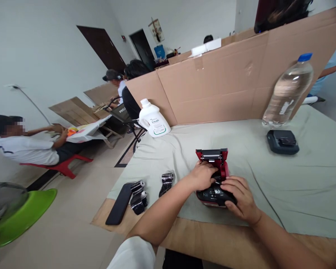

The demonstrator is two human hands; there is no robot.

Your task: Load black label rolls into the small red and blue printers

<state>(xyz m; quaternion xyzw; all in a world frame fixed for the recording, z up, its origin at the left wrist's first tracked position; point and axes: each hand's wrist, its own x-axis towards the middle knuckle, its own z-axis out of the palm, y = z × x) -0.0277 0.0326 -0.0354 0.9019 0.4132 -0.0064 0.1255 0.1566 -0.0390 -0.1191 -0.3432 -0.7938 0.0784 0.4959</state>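
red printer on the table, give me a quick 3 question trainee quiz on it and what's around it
1. True or false: the red printer has its lid open.
2. Which hand rests on the printer's near end? A) left hand B) right hand
3. Fill in: the water bottle has a ____ cap.

Key
1. True: the lid stands up at the far end.
2. B: the right hand covers the near black end, while the left hand is at the middle.
3. Blue. It stands behind the black printer, against the cardboard wall.
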